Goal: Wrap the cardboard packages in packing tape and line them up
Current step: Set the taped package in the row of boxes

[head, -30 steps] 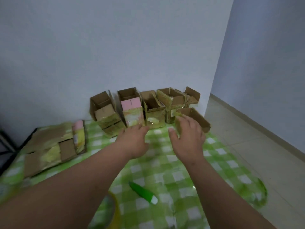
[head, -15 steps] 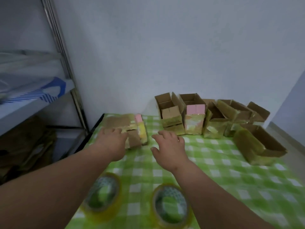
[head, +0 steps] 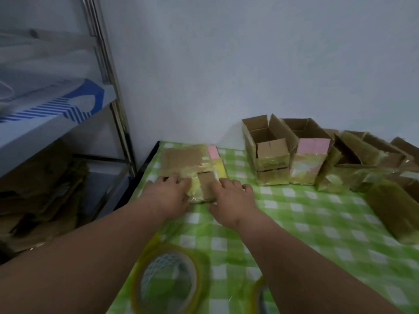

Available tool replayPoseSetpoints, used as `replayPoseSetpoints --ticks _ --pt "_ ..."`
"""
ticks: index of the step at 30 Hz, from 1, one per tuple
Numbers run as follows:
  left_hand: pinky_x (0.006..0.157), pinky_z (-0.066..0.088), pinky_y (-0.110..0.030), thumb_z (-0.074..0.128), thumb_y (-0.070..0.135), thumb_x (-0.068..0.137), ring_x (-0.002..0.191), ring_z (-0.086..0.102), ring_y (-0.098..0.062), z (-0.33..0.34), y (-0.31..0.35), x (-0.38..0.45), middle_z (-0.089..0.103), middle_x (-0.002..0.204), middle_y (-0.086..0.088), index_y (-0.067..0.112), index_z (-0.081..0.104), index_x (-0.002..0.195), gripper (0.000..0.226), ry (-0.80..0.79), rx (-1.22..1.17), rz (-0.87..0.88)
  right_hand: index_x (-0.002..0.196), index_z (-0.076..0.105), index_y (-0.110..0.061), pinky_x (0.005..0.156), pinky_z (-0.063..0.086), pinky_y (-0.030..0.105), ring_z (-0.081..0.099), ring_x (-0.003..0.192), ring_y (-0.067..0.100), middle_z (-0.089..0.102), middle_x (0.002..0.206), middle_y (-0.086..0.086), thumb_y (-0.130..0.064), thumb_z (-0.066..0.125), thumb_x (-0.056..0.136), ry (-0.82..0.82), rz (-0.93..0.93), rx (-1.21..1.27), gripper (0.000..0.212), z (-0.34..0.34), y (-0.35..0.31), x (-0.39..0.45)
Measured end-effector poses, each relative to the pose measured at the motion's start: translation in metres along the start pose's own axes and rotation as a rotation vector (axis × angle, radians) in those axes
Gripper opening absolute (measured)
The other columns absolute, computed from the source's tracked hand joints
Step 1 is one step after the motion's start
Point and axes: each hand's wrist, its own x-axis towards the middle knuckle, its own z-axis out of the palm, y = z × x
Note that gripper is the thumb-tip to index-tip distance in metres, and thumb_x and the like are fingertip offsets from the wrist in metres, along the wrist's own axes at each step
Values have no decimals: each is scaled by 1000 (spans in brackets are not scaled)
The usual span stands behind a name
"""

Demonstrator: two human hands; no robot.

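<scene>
Lying flat at the far left corner of the green-and-white checked tablecloth [head: 294, 214], the flattened brown cardboard package with yellowish tape and a pink-and-yellow strip along its right edge [head: 192, 164] sits under both hands. The left hand [head: 169, 196] rests palm down on its near left part, fingers spread loosely and pointing away, fingertips touching the cardboard. The right hand [head: 233, 200] lies just beside it at the package's near right corner, fingers gently bent and reaching onto the edge below the strip; whether they pinch the edge or only touch it cannot be told through the blur. To the right, well apart from the hands, stands a row of open taped cardboard boxes [head: 288, 155] against the white wall. Near the camera, between the forearms, lies a roll of clear yellowish packing tape [head: 167, 279]
</scene>
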Motion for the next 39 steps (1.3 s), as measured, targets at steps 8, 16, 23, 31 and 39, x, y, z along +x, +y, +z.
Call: replayPoseSetpoints --ticks 8,16,23,31,39 --pt "98 43 -43 29 45 103 131 43 -34 -14 -4 4 26 156 -7 29 14 153 54 60 -186 -9 153 4 -29 108 23 49 37 133 27 46 143 4 -45 55 90 54 138 238 82 -5 -1 1" --pt "84 45 -36 43 18 101 113 55 -27 -48 -8 -25 50 137 -6 32 32 150 52 533 -574 -30 148 34 -29 106 35 40 50 125 19 52 142 -5 -63 57 87 88 237 964 74 -41 -23 -22" --pt "98 45 -40 43 27 103 130 46 -25 -44 28 -72 45 147 -2 29 41 146 44 657 -553 242 128 56 -20 92 47 39 68 101 15 69 118 -2 -43 59 95 127 197 1570 41 -79 -58 -51" --pt "108 35 -41 36 57 92 129 40 -23 -50 48 -112 48 137 -2 27 52 140 59 751 -632 77 124 57 -35 95 52 53 64 107 27 69 116 1 -4 48 95 372 301 1569 44 -86 -12 -98" --pt "113 25 -39 56 42 96 142 26 -17 -74 51 -110 18 161 1 28 14 156 75 585 -1349 -238 107 68 -31 70 57 41 69 93 25 74 104 3 7 40 92 380 257 1701 50 -95 57 -139"
